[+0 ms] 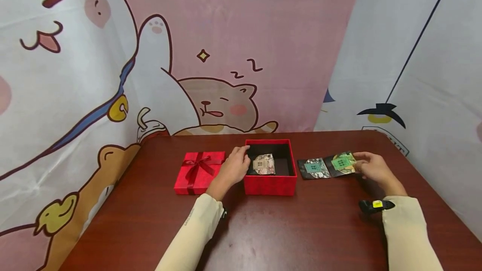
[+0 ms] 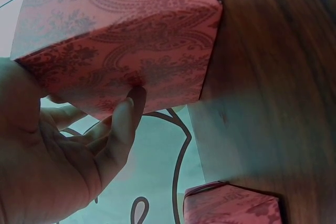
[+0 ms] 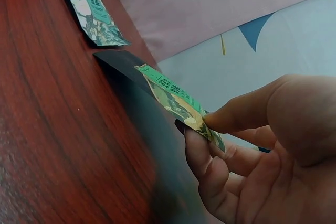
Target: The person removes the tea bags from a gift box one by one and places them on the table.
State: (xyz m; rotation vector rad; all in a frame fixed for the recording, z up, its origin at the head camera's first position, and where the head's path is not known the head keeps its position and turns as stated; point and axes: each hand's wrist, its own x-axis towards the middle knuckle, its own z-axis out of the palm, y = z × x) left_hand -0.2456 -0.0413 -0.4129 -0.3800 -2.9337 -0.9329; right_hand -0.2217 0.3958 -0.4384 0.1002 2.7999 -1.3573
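At the left wall of the open red gift box (image 1: 269, 186), my left hand (image 1: 236, 164) holds the box with curled fingers. In the left wrist view a fingertip (image 2: 137, 95) touches the outside of the patterned box (image 2: 152, 61); where the thumb lies is hidden. A small beige-labelled sachet (image 1: 264, 164) lies inside on the dark lining. My right hand (image 1: 373, 170) pinches the edge of a black sachet with a green label (image 1: 342, 162) between thumb and fingers. The right wrist view shows this sachet (image 3: 176, 103) tilted, its held edge raised off the table.
A second dark sachet with a teal label (image 1: 314, 168) lies between the box and the held one. Left of the box sits the red lid (image 1: 201, 175) with its ribbon bow. Everything stands on a brown wooden table (image 1: 286, 233), with a cartoon-printed cloth (image 1: 293, 53) behind.
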